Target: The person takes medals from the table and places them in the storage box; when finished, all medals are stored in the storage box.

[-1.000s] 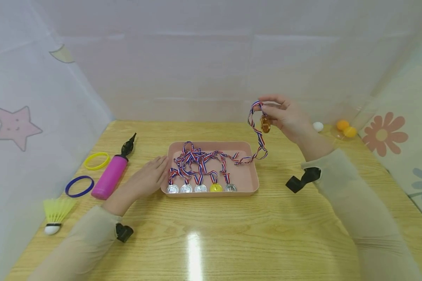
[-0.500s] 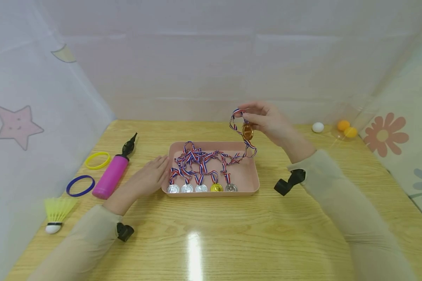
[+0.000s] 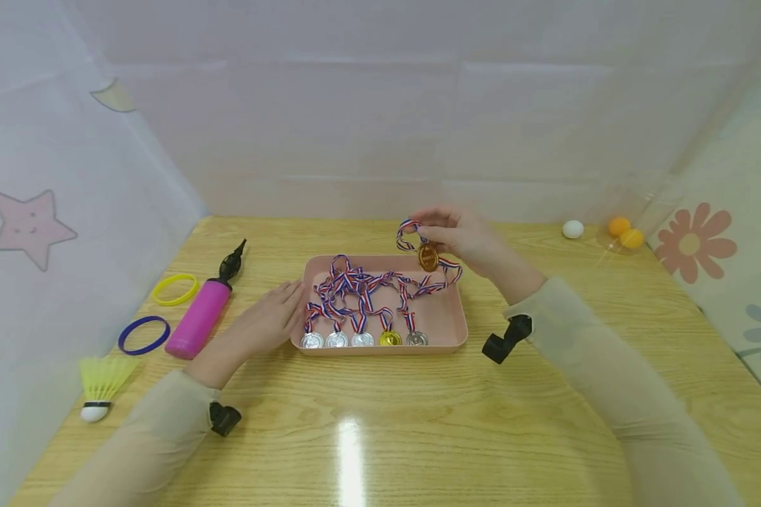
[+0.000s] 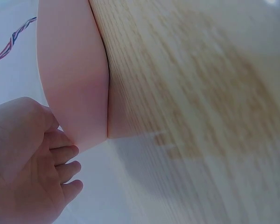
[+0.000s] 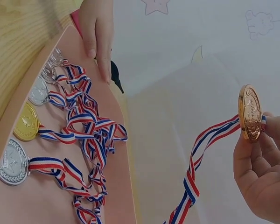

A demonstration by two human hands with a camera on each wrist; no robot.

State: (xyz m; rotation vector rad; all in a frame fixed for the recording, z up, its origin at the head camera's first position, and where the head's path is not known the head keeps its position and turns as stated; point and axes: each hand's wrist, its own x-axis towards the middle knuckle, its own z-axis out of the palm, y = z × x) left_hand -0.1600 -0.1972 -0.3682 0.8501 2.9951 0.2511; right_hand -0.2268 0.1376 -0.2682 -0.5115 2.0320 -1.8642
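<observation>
My right hand (image 3: 459, 238) pinches a bronze-coloured medal (image 3: 428, 258) by the top of its red, white and blue ribbon (image 5: 190, 184), above the back right of a pink tray (image 3: 449, 327). The ribbon trails down into the tray. Several silver medals (image 3: 362, 339) and one gold medal (image 3: 390, 339) lie in a row along the tray's front wall, their striped ribbons (image 3: 355, 282) tangled behind them. At the tray's left end, my left hand (image 3: 265, 322) rests with its fingers extended against the wall; the left wrist view shows those fingertips at the tray corner.
Left of the tray lie a pink hand pump (image 3: 199, 317), a yellow ring (image 3: 175, 289), a blue ring (image 3: 144, 335) and a yellow shuttlecock (image 3: 101, 384). At the back right are a white ball (image 3: 573, 229) and two orange balls (image 3: 631, 239) beside a printed curtain.
My right hand has carried the bronze medal leftward and down, from beyond the tray's right end to over its back edge. The left hand has stayed at the tray's side.
</observation>
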